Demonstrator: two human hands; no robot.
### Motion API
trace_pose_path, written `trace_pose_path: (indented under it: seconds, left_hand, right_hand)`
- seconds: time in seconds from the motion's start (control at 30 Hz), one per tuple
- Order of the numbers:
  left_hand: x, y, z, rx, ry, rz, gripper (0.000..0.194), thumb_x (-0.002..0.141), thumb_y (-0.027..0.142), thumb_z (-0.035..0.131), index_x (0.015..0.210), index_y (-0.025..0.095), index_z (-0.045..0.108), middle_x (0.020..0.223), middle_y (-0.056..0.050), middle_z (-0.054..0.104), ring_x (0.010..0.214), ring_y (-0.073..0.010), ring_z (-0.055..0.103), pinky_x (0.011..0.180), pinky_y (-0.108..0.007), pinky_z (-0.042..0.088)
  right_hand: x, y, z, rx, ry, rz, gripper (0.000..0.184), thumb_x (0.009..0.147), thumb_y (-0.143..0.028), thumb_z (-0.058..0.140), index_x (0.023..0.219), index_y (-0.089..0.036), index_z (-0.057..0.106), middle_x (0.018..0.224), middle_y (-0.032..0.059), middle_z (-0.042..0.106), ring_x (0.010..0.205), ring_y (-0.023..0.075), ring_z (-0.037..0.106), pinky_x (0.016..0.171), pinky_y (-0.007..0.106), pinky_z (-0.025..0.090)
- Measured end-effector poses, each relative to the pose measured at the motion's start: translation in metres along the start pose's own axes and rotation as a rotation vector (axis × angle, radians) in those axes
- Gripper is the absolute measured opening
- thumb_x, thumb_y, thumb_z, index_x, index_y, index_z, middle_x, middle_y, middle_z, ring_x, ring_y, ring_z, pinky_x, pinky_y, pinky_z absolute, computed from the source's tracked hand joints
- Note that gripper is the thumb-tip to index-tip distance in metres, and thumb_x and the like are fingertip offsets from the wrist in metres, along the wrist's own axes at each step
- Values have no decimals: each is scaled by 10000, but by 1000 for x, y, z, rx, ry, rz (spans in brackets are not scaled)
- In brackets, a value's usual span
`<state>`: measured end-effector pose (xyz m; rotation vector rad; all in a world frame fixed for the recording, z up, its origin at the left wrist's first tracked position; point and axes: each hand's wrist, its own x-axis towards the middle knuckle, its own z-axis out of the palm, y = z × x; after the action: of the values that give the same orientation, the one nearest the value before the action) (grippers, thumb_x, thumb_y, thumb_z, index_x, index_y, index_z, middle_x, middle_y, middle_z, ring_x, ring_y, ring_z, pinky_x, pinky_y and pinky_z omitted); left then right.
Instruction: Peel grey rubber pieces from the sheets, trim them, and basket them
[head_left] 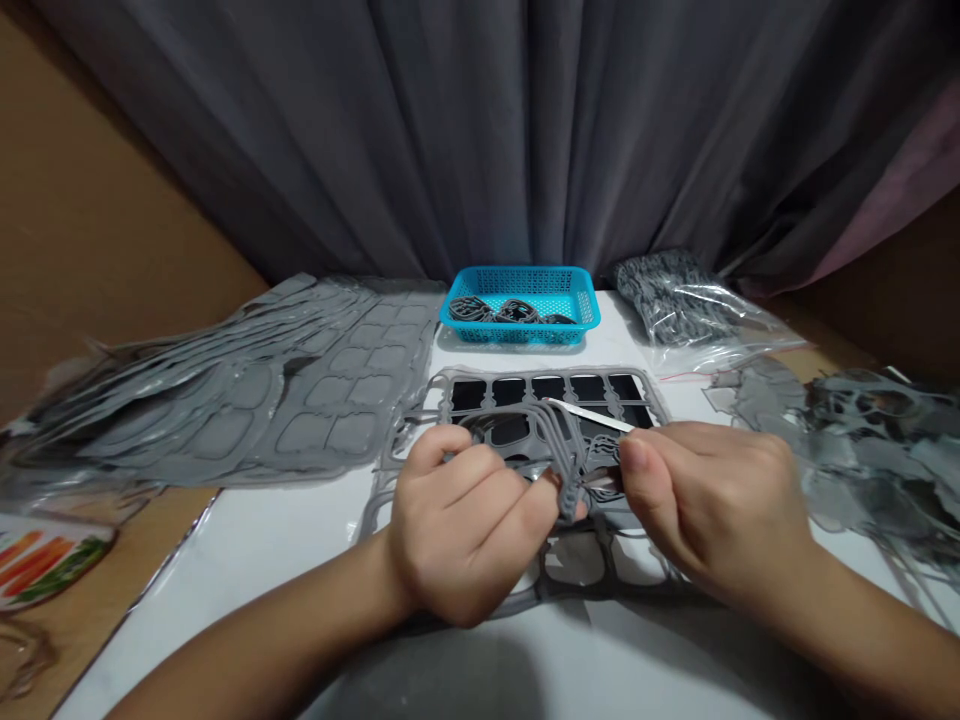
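Note:
My left hand (pixel 465 520) is closed around a bunch of grey rubber gaskets (pixel 559 440), whose looped strips bend over the fingers above the table. My right hand (pixel 716 500) is closed on a thin pale metal tool (pixel 592 415); its slim end points left toward the gaskets, and the fist hides the rest. Beneath both hands lies a grey rubber sheet (pixel 577 555) with rows of rounded cut-outs. Dark surface shows through its far openings, white through the near ones.
A blue basket (pixel 517 335) holding several grey loops stands at the back. Layered grey sheets (pixel 330 400) spread left. A clear bag (pixel 690 310) of grey pieces sits back right, with grey scraps (pixel 885 450) at right. A picture-printed item (pixel 52 560) lies far left.

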<state>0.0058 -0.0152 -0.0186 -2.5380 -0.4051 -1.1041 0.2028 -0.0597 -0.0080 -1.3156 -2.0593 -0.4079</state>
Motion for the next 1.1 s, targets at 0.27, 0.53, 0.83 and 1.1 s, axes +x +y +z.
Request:
trace_pose_path:
  seconds: [0.27, 0.53, 0.83, 1.1]
  left_hand:
    - [11, -2, 3, -735, -360, -513, 284, 926, 247, 425, 673, 145, 508, 576, 32, 452, 555, -97, 412, 582, -234, 339]
    - [12, -10, 13, -1665, -576, -1112, 391, 873, 485, 484, 806, 109, 569, 649, 25, 418, 560, -78, 314, 541, -214, 287]
    - [6, -13, 14, -1723, -610, -1110, 387, 835, 489, 568, 797, 104, 563, 683, 3, 479, 603, -87, 366, 550, -209, 291]
    - [11, -19, 4, -1518, -843, -880, 394, 910, 485, 439, 793, 128, 557, 653, 3, 536, 630, -99, 491, 614, -207, 389]
  right_hand:
    - [1, 12, 0, 399, -51, 121, 434, 984, -330, 222, 605, -188, 379, 533, -26, 391, 491, 97, 373, 508, 254, 265]
    - [4, 16, 17, 1162, -508, 386, 384, 899, -565, 367, 786, -199, 396, 730, -26, 415, 672, 111, 423, 605, 254, 355]
    - [3, 22, 31, 1877, -819, 432, 403, 750, -226, 708, 777, -211, 307, 792, -30, 538, 753, 104, 601, 662, 237, 459]
    - [4, 29, 36, 1882, -748, 473, 368, 806, -234, 661, 752, -206, 298, 607, -78, 531, 581, 67, 596, 552, 181, 483]
